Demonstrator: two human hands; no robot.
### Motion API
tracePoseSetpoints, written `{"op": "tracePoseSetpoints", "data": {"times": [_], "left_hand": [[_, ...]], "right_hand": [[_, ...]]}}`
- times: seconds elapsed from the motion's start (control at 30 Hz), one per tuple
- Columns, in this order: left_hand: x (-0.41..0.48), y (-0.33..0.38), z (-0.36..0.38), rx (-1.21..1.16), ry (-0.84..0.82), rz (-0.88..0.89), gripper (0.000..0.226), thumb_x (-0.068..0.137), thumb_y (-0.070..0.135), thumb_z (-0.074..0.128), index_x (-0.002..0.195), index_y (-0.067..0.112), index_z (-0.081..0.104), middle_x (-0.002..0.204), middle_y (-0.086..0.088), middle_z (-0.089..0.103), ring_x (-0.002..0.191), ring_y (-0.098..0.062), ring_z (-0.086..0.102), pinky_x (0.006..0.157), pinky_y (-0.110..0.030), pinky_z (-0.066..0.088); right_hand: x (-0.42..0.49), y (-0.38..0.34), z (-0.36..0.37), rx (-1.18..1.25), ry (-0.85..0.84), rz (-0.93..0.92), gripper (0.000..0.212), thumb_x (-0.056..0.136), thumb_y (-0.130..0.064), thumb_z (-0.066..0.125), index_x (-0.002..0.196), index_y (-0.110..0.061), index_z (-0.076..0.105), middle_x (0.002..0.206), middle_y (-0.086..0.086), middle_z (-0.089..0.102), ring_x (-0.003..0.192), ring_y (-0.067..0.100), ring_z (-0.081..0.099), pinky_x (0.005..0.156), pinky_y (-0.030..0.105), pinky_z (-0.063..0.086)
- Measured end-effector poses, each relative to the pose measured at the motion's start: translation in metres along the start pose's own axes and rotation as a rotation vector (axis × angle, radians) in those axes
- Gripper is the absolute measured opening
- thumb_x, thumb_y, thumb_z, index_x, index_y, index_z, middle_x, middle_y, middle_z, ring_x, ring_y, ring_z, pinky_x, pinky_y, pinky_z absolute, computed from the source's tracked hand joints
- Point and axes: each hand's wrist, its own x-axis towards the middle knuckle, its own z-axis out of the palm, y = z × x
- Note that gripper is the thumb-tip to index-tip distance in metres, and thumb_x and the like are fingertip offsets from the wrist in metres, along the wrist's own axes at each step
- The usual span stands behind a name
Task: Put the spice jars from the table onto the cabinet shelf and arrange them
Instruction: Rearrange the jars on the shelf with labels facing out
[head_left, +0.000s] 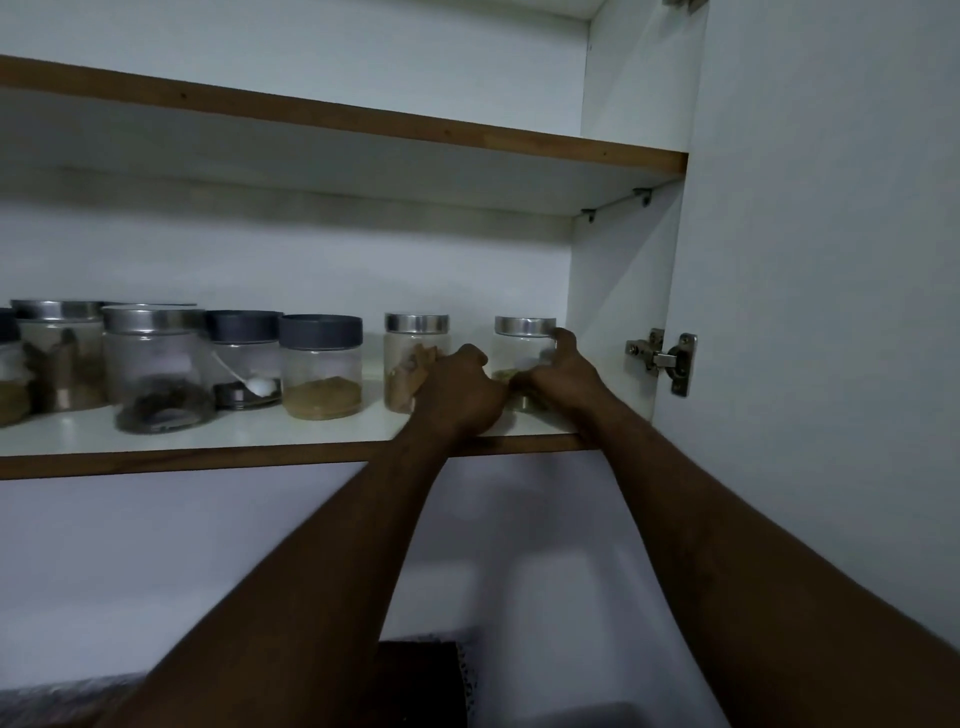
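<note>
Left hand (462, 384) partly covers jar with brown pieces (410, 358), grip unclear to me; right hand (558, 376) hides rightmost jar (522, 345) base. Leftmost jar (8, 379) cut by frame edge.

- I note the right hand (563, 376) gripping the rightmost jar (519, 354) on the cabinet shelf (249, 435), thumb at its silver lid (522, 326).
- Left hand (462, 387) grips the neighbouring jar (410, 345) (brown contents).
- Further jars (320, 366) stand leftward.

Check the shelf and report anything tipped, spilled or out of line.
Nothing is tipped or spilled; all visible jars stand upright, lids on. Only the row is uneven: the dark-filled jar sits forward of its neighbours, and the brown-chunk jar in the left hand and the end jar in the right hand stand widely spaced.
</note>
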Motion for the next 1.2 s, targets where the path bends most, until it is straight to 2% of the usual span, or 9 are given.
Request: {"op": "tracePoseSetpoints", "data": {"times": [0.17, 0.37, 0.53, 0.67, 0.83, 0.93, 1.0, 1.13, 1.2], "left_hand": [[0.001, 0.005, 0.002, 0.082, -0.057, 0.035, 0.065, 0.092, 0.025, 0.065, 0.151, 0.018, 0.039, 0.139, -0.008, 0.062, 0.119, -0.027, 0.062, 0.099, -0.044, 0.053], [0.006, 0.010, 0.002, 0.012, -0.133, 0.007, 0.060, 0.093, 0.026, 0.061, 0.149, 0.022, 0.040, 0.133, -0.006, 0.066, 0.114, -0.026, 0.064, 0.099, -0.046, 0.053], [0.010, 0.014, 0.012, 0.038, -0.212, 0.047, 0.096, 0.077, 0.042, 0.082, 0.154, 0.018, 0.029, 0.139, -0.008, 0.059, 0.124, -0.028, 0.058, 0.089, -0.033, 0.043], [0.019, 0.027, 0.030, 0.037, -0.227, -0.015, 0.117, 0.078, 0.050, 0.082, 0.157, 0.012, 0.004, 0.138, -0.015, 0.060, 0.122, -0.033, 0.060, 0.100, -0.040, 0.048], [0.033, 0.028, 0.044, -0.025, -0.175, -0.044, 0.085, 0.084, 0.043, 0.077, 0.141, 0.009, 0.025, 0.130, -0.014, 0.060, 0.115, -0.032, 0.062, 0.098, -0.046, 0.051], [0.039, 0.025, 0.041, -0.040, -0.133, -0.022, 0.079, 0.082, 0.040, 0.078, 0.145, 0.009, 0.042, 0.139, -0.016, 0.053, 0.121, -0.032, 0.057, 0.098, -0.040, 0.051], [0.040, 0.023, 0.041, -0.008, -0.114, 0.012, 0.070, 0.085, 0.039, 0.076, 0.141, 0.008, 0.048, 0.137, -0.015, 0.058, 0.118, -0.030, 0.059, 0.088, -0.032, 0.048], [0.040, 0.023, 0.044, -0.092, -0.135, -0.015, 0.070, 0.090, 0.039, 0.072, 0.139, 0.006, 0.035, 0.132, -0.015, 0.059, 0.117, -0.031, 0.060, 0.084, -0.035, 0.047], [0.041, 0.024, 0.045, -0.071, -0.158, -0.012, 0.068, 0.092, 0.038, 0.071, 0.140, 0.005, 0.036, 0.133, -0.015, 0.058, 0.118, -0.032, 0.059, 0.087, -0.036, 0.048]], "right_hand": [[0.003, 0.006, 0.007, -0.026, 0.020, -0.020, 0.080, 0.070, -0.028, 0.075, 0.138, -0.026, 0.033, 0.095, -0.013, 0.053, 0.095, 0.017, 0.058, 0.070, 0.028, 0.046], [0.004, 0.011, -0.003, 0.031, 0.052, 0.006, 0.061, 0.074, -0.027, 0.071, 0.129, -0.028, 0.043, 0.106, -0.003, 0.061, 0.092, 0.014, 0.060, 0.079, 0.034, 0.055], [0.002, 0.012, -0.006, 0.069, 0.139, 0.043, 0.062, 0.069, -0.033, 0.066, 0.127, -0.028, 0.046, 0.098, -0.006, 0.059, 0.088, 0.012, 0.058, 0.080, 0.037, 0.056], [0.003, 0.009, -0.010, 0.045, 0.193, 0.088, 0.071, 0.068, -0.047, 0.071, 0.131, -0.017, 0.056, 0.121, 0.004, 0.061, 0.106, 0.022, 0.060, 0.093, 0.045, 0.053], [0.000, 0.010, -0.011, 0.145, 0.202, 0.139, 0.061, 0.064, -0.043, 0.069, 0.118, -0.018, 0.051, 0.108, 0.003, 0.063, 0.095, 0.022, 0.063, 0.085, 0.046, 0.056], [-0.001, 0.009, -0.013, 0.195, 0.202, 0.156, 0.055, 0.063, -0.035, 0.066, 0.112, -0.020, 0.047, 0.102, 0.003, 0.063, 0.088, 0.020, 0.064, 0.078, 0.042, 0.058], [-0.001, 0.010, -0.014, 0.136, 0.174, 0.164, 0.058, 0.061, -0.033, 0.066, 0.114, -0.020, 0.049, 0.099, 0.002, 0.064, 0.088, 0.020, 0.065, 0.077, 0.040, 0.057], [0.003, 0.013, -0.025, -0.063, 0.081, 0.116, 0.023, 0.070, -0.034, 0.072, 0.087, -0.019, 0.068, 0.080, -0.004, 0.069, 0.077, 0.015, 0.065, 0.062, 0.028, 0.047], [0.007, 0.015, -0.032, -0.117, 0.036, 0.107, 0.015, 0.079, -0.029, 0.068, 0.086, -0.016, 0.071, 0.082, -0.004, 0.067, 0.078, 0.015, 0.063, 0.068, 0.033, 0.051]]}}
